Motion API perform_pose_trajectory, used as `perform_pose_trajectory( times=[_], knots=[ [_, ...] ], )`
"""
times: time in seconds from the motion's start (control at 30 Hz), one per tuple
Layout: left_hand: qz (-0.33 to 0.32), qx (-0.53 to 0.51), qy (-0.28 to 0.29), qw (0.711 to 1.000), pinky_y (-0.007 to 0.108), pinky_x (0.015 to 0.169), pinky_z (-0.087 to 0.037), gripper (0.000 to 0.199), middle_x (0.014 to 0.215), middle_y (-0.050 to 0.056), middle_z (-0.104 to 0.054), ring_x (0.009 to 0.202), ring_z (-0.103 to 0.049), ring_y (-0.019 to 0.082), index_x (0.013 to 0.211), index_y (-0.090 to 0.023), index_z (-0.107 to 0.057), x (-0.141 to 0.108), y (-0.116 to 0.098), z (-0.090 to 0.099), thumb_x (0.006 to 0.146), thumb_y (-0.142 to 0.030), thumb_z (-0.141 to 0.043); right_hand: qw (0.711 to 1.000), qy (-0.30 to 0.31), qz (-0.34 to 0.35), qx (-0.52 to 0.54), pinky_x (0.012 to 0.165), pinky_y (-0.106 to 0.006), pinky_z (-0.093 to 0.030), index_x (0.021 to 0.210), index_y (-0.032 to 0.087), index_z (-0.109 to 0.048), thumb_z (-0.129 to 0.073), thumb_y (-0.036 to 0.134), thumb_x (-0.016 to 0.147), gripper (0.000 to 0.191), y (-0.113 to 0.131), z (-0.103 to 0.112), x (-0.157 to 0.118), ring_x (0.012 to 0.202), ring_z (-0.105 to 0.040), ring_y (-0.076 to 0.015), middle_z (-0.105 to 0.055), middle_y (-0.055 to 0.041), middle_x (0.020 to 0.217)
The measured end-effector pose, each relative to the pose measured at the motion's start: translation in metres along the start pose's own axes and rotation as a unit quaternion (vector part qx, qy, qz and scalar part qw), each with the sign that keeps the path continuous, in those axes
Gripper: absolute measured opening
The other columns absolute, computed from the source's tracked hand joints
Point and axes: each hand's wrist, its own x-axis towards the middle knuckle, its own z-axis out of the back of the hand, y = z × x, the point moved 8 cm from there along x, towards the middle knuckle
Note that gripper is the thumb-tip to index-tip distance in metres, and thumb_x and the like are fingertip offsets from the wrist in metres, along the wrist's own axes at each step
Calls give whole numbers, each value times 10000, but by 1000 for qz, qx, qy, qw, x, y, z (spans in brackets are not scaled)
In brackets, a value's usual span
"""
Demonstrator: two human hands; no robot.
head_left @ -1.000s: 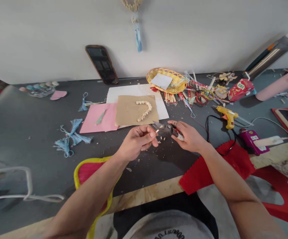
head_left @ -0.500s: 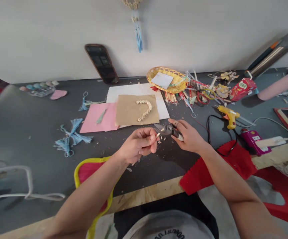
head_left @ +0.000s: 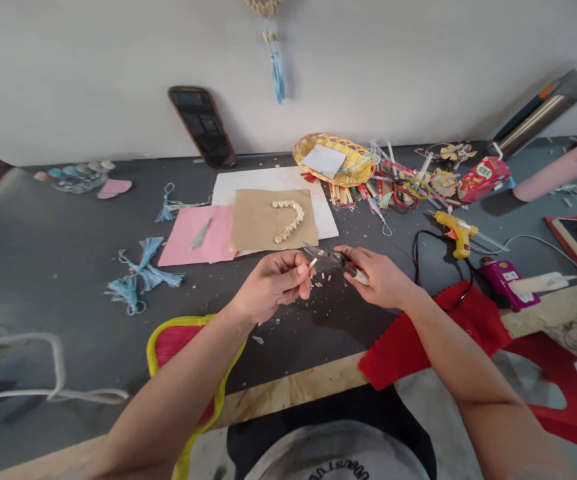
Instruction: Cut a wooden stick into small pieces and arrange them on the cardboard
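Between the thumb and fingers of my left hand [head_left: 279, 283] is a thin pale stick [head_left: 313, 263], its tip at the blades of the pruning shears. My right hand [head_left: 381, 277] is wrapped round the handles of the shears [head_left: 336, 257], whose blades point left toward the stick. Small cut pieces [head_left: 317, 284] lie on the dark table just below the blades. Behind my hands, a curved row of pale pieces [head_left: 296, 220] rests on a brown card [head_left: 253, 220], which overlaps a pink sheet [head_left: 178, 233] and a white sheet [head_left: 226, 187].
Blue tassels [head_left: 143, 273] lie at the left. A phone [head_left: 203, 127] leans on the wall beside a yellow basket [head_left: 338, 175]. To the right are a yellow glue gun [head_left: 458, 233], red cloth [head_left: 403, 347], a purple adapter [head_left: 506, 283] and a pink bottle [head_left: 558, 170].
The shears have moved slightly left and their blades now meet the stick's tip. My left hand has shifted a little up and left.
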Motion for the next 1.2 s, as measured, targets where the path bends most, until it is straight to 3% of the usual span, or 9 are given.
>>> perform_pose_trajectory(
  times=[0.13, 0.23, 0.33, 0.43, 0.6, 0.77, 0.97, 1.1, 1.2],
  knots=[
    [-43, 32, 7, 999, 167, 335, -144, 298, 511, 20, -637, 332, -305, 22, 721, -133, -607, -1, -6, 0, 772, -385, -757, 998, -1, -11, 60, 737, -281, -529, 1235, 206, -540, -521, 300, 918, 331, 5, 3, -1, 855, -693, -192, -721, -64, 1015],
    [-53, 63, 7, 997, 171, 351, -188, 291, 554, 32, -669, 337, -329, 22, 741, -132, -599, -3, -8, -1, 804, -384, -728, 998, -22, -14, 53, 807, -312, -538, 1259, 219, -530, -557, 308, 894, 377, 2, 5, 0, 962, -689, -213, -692, -83, 1173],
    [-39, 104, 18, 994, 168, 373, -223, 273, 619, 50, -701, 360, -364, 22, 779, -129, -588, -3, -4, -5, 839, -372, -697, 993, -91, -76, -4, 907, -387, -530, 1314, 217, -497, -565, 332, 886, 449, -21, 14, 0, 1126, -639, -261, -630, -101, 1301],
    [-14, 126, 36, 991, 166, 383, -234, 280, 640, 49, -704, 377, -368, 23, 791, -129, -578, -3, 2, -9, 842, -381, -690, 974, -132, -167, -76, 881, -448, -542, 1376, 229, -459, -591, 416, 869, 557, -50, 23, -2, 1127, -630, -305, -598, -109, 1343],
    [19, 125, 51, 991, 166, 385, -226, 315, 635, 46, -695, 384, -371, 25, 790, -127, -581, 1, 12, -10, 817, -413, -709, 945, -135, -243, -170, 770, -473, -548, 1371, 219, -465, -625, 491, 834, 623, -82, 28, -8, 1032, -637, -343, -668, -137, 1160],
    [58, 16, 37, 998, 160, 364, -177, 329, 601, 33, -669, 356, -329, 14, 780, -127, -581, 9, 22, -2, 774, -409, -751, 935, -138, -228, -236, 760, -476, -538, 1279, 229, -529, -635, 502, 828, 537, -93, 24, -10, 1020, -606, -348, -657, -129, 1078],
    [69, -52, 25, 996, 138, 360, -171, 305, 609, 33, -663, 361, -340, 9, 786, -124, -580, 16, 31, 7, 758, -359, -773, 934, -111, -223, -257, 798, -548, -525, 1278, 203, -562, -607, 534, 844, 547, -84, 24, -11, 1061, -545, -375, -597, -149, 1181],
    [79, -80, 70, 991, 130, 345, -162, 293, 629, 41, -671, 363, -330, 7, 805, -118, -594, 17, 37, 0, 751, -336, -782, 947, -137, -155, -245, 875, -563, -500, 1252, 236, -602, -499, 326, 927, 353, -58, 34, 0, 1129, -492, -353, -568, -118, 1232],
    [79, -103, 118, 985, 132, 331, -175, 290, 661, 52, -687, 350, -336, 7, 822, -113, -605, 17, 40, -5, 748, -332, -780, 966, -126, -62, -219, 982, -520, -458, 1275, 227, -593, -420, 170, 924, 396, -31, 34, 27, 1144, -472, -306, -542, -113, 1232]
  ],
)
